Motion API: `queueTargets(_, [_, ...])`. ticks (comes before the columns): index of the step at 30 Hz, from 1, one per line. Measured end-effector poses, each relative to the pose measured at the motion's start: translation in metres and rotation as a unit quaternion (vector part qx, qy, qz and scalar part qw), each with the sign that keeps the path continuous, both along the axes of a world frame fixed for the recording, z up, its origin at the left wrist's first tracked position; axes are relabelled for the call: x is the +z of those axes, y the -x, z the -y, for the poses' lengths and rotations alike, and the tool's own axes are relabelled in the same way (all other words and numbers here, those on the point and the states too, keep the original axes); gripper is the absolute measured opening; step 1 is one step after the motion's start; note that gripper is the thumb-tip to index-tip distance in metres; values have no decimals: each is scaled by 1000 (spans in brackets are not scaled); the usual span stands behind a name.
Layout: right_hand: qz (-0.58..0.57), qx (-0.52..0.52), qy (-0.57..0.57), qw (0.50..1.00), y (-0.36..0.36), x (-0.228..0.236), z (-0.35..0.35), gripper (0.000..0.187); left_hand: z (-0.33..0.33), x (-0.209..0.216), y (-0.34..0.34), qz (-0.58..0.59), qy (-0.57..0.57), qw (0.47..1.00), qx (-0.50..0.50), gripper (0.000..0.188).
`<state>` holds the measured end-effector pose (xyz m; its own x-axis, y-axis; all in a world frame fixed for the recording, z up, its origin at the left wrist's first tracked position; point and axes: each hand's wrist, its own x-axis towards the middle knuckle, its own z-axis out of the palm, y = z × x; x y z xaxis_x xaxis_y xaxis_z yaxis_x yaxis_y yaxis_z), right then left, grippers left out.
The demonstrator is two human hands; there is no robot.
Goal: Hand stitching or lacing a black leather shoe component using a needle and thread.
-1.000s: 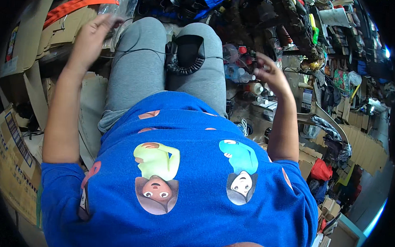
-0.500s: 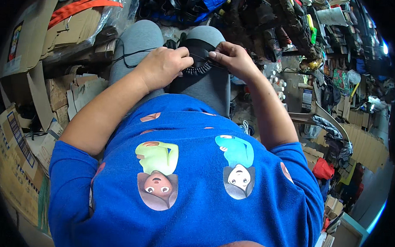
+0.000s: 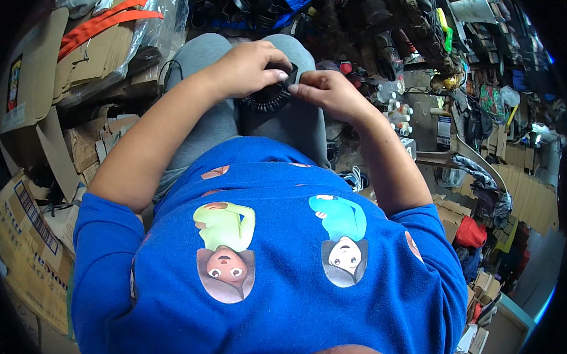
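Observation:
A black piece with a curved, ribbed rim (image 3: pixel 265 104) rests over my right thigh. It looks dark and smooth, but its exact kind does not show. My left hand (image 3: pixel 248 68) curls over its far side, fingers bent and thumb pressed inward, closed on it. From the right, my right hand (image 3: pixel 329 94) reaches in with thumb and forefinger pinched at the piece's right edge. The two hands nearly meet there, and the fingertips hide part of the piece. A thin black cord (image 3: pixel 170 66) loops beside my left knee.
Opened cardboard boxes (image 3: pixel 34 81) and orange-red straps (image 3: pixel 101 24) lie to the left. Small clear bottles (image 3: pixel 403 119) stand to the right of my legs. A curved grey frame (image 3: pixel 478 159) and a red bag (image 3: pixel 471 232) are further right.
My left hand has moved up and right over the black piece, its thumb now nearer the right hand. The right hand has dropped slightly. The cord at the left has slackened and shifted.

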<state>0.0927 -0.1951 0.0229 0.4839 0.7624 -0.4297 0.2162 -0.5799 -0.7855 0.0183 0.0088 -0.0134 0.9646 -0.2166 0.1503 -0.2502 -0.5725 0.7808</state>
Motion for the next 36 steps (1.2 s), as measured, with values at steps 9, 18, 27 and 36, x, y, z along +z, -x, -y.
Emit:
queueTargets(9, [15,5,-38,999,5,34,31,28,9,12,-28,-113,-21,991,-70,23])
queueTargets(18, [169,-19,-45,984,17,42,27,17,-5,10,-33,-213,112,965,-107,19])
queueTargets(27, [172,-35,-12,984,15,22,9,19,-18,5,-33,-260,170,939,-147,28])
queueTargets(36, [176,-15,48,983,14,30,-3,20,-19,8,-34,-273,152,940,-139,31])
